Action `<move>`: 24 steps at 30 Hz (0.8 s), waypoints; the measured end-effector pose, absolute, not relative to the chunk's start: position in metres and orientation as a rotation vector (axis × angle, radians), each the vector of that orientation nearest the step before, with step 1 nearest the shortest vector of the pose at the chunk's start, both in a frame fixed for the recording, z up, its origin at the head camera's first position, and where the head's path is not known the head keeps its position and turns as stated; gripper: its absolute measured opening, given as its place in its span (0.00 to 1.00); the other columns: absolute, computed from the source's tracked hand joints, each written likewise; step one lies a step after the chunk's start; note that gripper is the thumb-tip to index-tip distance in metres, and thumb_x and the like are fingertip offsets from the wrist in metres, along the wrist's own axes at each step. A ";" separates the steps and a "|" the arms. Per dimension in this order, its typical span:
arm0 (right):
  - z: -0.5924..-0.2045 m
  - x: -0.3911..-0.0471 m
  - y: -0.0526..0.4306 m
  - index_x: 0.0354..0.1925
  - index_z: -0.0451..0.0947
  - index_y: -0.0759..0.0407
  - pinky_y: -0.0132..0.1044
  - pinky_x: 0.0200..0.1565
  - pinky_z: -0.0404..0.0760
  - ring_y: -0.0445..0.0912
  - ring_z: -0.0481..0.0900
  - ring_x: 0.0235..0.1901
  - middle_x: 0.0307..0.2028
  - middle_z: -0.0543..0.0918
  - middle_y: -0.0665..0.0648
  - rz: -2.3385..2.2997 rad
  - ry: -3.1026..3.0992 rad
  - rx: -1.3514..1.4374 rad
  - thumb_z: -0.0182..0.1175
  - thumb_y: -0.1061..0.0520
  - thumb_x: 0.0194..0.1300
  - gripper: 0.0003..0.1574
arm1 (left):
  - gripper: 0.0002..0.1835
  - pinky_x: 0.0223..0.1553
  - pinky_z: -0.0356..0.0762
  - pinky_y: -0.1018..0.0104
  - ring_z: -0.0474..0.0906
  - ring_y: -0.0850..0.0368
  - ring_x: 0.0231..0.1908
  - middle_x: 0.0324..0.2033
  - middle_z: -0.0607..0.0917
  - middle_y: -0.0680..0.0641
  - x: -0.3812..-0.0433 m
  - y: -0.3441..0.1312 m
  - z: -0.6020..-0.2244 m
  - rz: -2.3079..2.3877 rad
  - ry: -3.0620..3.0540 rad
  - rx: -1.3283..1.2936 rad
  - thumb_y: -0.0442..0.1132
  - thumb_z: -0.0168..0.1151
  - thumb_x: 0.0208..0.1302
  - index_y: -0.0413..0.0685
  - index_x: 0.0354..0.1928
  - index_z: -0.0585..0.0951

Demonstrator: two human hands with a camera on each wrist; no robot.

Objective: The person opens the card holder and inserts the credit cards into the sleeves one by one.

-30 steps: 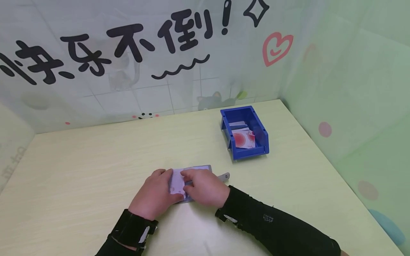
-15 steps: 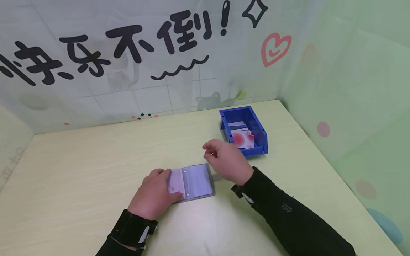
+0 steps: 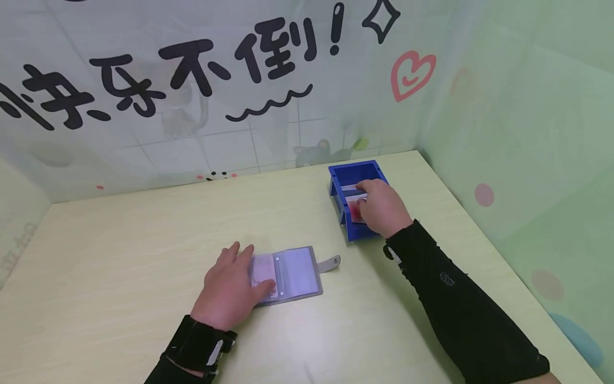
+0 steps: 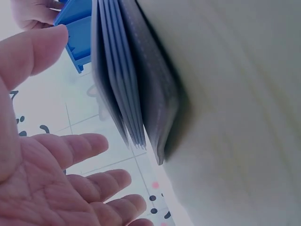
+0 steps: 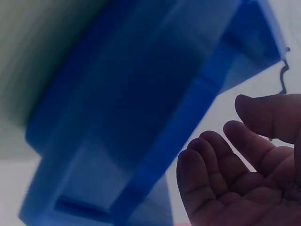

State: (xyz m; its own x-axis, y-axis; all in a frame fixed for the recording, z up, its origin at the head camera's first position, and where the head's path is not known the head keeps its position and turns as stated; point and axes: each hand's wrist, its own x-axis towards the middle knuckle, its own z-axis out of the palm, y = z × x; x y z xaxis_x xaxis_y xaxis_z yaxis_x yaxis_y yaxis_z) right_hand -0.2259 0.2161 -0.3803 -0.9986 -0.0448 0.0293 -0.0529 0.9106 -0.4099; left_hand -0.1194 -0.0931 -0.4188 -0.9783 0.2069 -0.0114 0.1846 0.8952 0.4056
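A small grey card holder (image 3: 299, 272) with clear sleeves lies spread on the table; a pinkish card (image 3: 263, 266) shows in its left page. Over that left side is my left hand (image 3: 227, 293), fingers spread and thumb near the page. The left wrist view shows the holder's stacked sleeves (image 4: 120, 70) edge-on, beside straight, loose fingers. My right hand (image 3: 385, 208) reaches over the blue bin (image 3: 357, 233), its fingertips close to the printed cards (image 3: 354, 210) inside. In the right wrist view its fingers are slightly bent with nothing visible between them.
The holder's grey strap with a snap (image 3: 330, 264) sticks out to the right on the light wooden table (image 3: 144, 256). Behind stands a pale printed curtain (image 3: 278, 138) with black characters, and a green one (image 3: 537, 160) borders the right side.
My right hand has left the card holder and moved right and away to the blue bin. My left hand has loosened from the holder's left page, its fingers now spread.
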 end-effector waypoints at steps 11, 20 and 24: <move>-0.408 -0.244 0.221 0.53 0.73 0.66 0.54 0.57 0.68 0.57 0.68 0.53 0.52 0.74 0.67 0.320 -3.170 0.176 0.58 0.55 0.63 0.23 | 0.45 0.59 0.51 0.33 0.45 0.32 0.64 0.65 0.57 0.31 -0.120 -0.092 -0.422 0.653 3.008 0.299 0.59 0.64 0.53 0.40 0.67 0.63; -0.415 -0.249 0.219 0.47 0.76 0.64 0.53 0.55 0.68 0.57 0.69 0.46 0.44 0.76 0.65 0.224 -3.183 0.217 0.59 0.53 0.61 0.20 | 0.46 0.59 0.50 0.33 0.43 0.32 0.64 0.66 0.56 0.31 -0.120 -0.093 -0.420 0.669 2.993 0.296 0.59 0.64 0.53 0.39 0.67 0.62; -0.416 -0.250 0.218 0.46 0.76 0.64 0.53 0.56 0.66 0.58 0.67 0.47 0.45 0.75 0.66 0.160 -3.198 0.234 0.58 0.53 0.62 0.19 | 0.46 0.59 0.49 0.33 0.43 0.33 0.65 0.66 0.56 0.31 -0.119 -0.093 -0.418 0.674 2.985 0.293 0.60 0.63 0.53 0.39 0.67 0.62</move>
State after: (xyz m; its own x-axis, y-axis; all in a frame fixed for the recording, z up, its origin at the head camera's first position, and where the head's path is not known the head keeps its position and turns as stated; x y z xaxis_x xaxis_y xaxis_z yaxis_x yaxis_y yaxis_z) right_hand -0.2499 0.2185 -0.4158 -0.9870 -0.1486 -0.0611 -0.1417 0.9844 -0.1043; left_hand -0.1195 -0.0933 -0.4185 -0.9796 0.1993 -0.0236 0.1698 0.8859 0.4316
